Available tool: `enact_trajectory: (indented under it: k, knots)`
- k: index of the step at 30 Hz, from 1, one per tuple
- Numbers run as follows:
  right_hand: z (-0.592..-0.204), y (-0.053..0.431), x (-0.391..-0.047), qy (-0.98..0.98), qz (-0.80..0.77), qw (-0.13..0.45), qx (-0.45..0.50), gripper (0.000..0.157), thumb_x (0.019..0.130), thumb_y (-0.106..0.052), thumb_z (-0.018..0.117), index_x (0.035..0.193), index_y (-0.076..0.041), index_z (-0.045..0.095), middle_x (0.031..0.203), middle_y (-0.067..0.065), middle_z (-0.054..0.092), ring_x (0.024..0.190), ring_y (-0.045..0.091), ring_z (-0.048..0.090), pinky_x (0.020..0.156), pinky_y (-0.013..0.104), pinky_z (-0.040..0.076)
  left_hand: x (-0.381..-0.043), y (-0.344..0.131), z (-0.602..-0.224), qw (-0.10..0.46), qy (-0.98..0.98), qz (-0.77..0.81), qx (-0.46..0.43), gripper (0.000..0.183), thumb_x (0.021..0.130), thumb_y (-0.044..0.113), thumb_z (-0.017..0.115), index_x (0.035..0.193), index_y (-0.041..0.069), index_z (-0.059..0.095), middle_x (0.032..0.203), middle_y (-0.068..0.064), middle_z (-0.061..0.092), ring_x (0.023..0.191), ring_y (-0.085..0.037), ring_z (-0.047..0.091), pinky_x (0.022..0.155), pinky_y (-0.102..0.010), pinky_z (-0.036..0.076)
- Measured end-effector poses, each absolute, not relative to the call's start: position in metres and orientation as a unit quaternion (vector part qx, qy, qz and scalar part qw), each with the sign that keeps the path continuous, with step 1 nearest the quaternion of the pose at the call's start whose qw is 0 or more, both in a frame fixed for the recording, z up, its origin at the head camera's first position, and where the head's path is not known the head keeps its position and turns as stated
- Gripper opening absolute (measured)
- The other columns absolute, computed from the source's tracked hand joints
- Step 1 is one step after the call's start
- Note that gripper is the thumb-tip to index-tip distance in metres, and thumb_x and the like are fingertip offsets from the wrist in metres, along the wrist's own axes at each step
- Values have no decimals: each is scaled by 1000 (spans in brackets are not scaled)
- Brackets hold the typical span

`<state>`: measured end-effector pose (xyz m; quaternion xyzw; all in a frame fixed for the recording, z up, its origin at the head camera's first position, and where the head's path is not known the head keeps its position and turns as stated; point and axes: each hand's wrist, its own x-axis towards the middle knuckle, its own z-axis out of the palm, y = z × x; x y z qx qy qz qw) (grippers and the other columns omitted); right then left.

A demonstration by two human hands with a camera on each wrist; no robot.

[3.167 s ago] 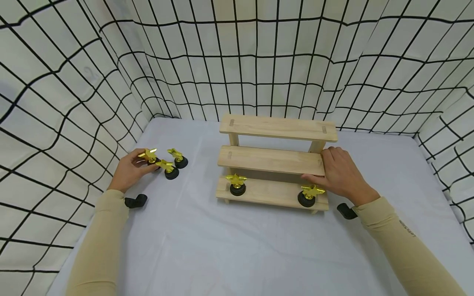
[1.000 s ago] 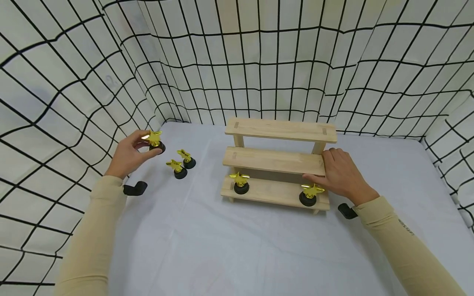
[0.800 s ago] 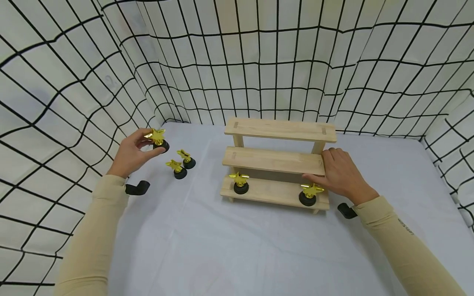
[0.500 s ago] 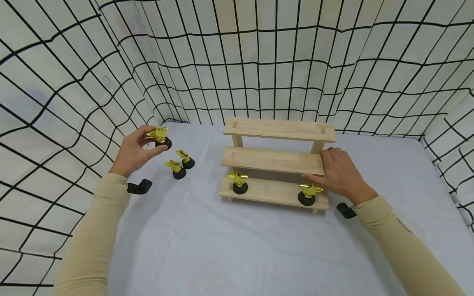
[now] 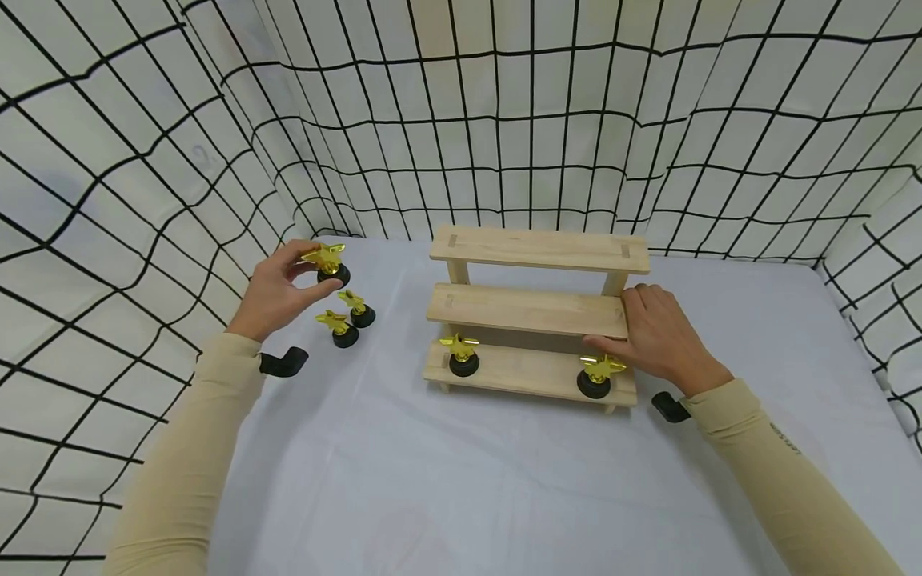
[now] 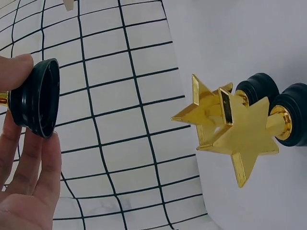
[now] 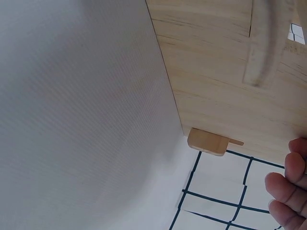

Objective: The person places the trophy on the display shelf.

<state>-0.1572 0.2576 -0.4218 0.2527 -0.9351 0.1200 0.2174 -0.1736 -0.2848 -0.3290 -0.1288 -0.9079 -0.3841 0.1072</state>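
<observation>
My left hand [image 5: 270,296] holds a small gold star trophy [image 5: 326,258] above the table, thumb and fingers around its black base [image 6: 36,98]. Just below it, two more star trophies stand close together on the cloth, a nearer one [image 5: 344,334] and a farther one [image 5: 362,314]. A three-tier wooden display stand [image 5: 529,310] is at centre. On its bottom tier are a left trophy [image 5: 464,364] and a right trophy [image 5: 594,382]. My right hand [image 5: 666,340] grips the right end of the middle tier; its fingertips [image 7: 283,191] show beside the wood in the right wrist view.
White cloth covers the table [image 5: 432,480]. Black netting [image 5: 533,120] over pale walls encloses the back and both sides. Black wrist-camera mounts stick out from the left sleeve [image 5: 284,362] and the right sleeve [image 5: 671,407].
My left hand has lifted the trophy off the table from beside the other two, then carried it rightward. My right hand keeps its grip on the stand, which stays in place.
</observation>
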Motion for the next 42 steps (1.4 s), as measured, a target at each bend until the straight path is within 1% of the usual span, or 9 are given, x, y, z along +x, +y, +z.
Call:
enact_trajectory:
  k: [7, 8, 13, 17, 20, 24, 29, 36, 42]
  knots:
    - [-422, 257, -158, -932, 123, 223, 257, 99, 86, -94, 27, 87, 1, 53, 71, 12, 50, 65, 27, 47, 62, 41, 41, -175, -269, -329, 108, -907, -380, -147, 54, 86, 8, 84, 135, 6, 60, 125, 10, 61, 104, 12, 56, 97, -1, 46]
    - [-423, 257, -158, -933, 123, 222, 256, 99, 86, -94, 27, 87, 1, 54, 71, 12, 50, 65, 27, 47, 62, 40, 41, -176, -267, -329, 109, -906, -379, -152, 54, 86, 7, 84, 135, 5, 60, 124, 9, 61, 104, 12, 55, 97, -1, 46]
    - [-422, 257, -158, -932, 127, 225, 255, 98, 86, -94, 28, 85, 1, 53, 69, 11, 49, 64, 26, 46, 61, 40, 40, -178, -255, -329, 113, -901, -379, -180, 56, 85, 3, 83, 135, 2, 59, 128, -7, 62, 104, 13, 55, 99, -1, 46]
    - [-422, 256, -158, -932, 129, 224, 255, 98, 86, -95, 27, 85, 0, 53, 69, 11, 49, 64, 26, 46, 61, 40, 40, -177, -246, -327, 110, -897, -380, -197, 57, 84, 2, 84, 135, 0, 58, 130, -14, 61, 105, 12, 54, 100, -1, 45]
    - [-421, 256, -158, -932, 129, 222, 255, 98, 86, -94, 29, 85, 1, 53, 70, 11, 49, 64, 26, 46, 62, 40, 40, -177, -239, -326, 108, -897, -379, -201, 58, 84, 4, 84, 136, 1, 58, 130, -14, 62, 105, 12, 53, 100, 1, 44]
    - [-420, 256, -158, -932, 128, 222, 258, 97, 87, -93, 32, 86, 1, 53, 70, 11, 49, 64, 27, 46, 62, 41, 40, -177, -231, -325, 105, -889, -390, -216, 57, 84, 4, 84, 134, -1, 59, 129, -15, 63, 106, 11, 55, 100, 1, 44]
    - [-420, 257, -157, -934, 124, 217, 256, 99, 87, -93, 30, 87, 3, 54, 71, 13, 50, 65, 28, 47, 63, 41, 41, -177, -221, -324, 99, -881, -398, -235, 57, 83, 1, 84, 133, -5, 58, 128, -18, 63, 106, 9, 56, 101, 0, 44]
    - [-420, 256, -156, -937, 127, 205, 251, 99, 86, -93, 33, 89, 3, 54, 73, 14, 52, 67, 29, 49, 66, 43, 43, -178, -206, -324, 87, -877, -399, -254, 55, 83, 2, 85, 131, -4, 59, 127, -17, 65, 106, 8, 57, 102, -2, 46]
    - [-420, 256, -156, -938, 123, 206, 252, 101, 85, -95, 28, 91, 3, 54, 74, 14, 51, 68, 28, 48, 66, 43, 43, -176, -192, -322, 81, -866, -409, -275, 57, 82, 1, 86, 131, -4, 59, 126, -18, 65, 108, 5, 58, 102, -5, 48]
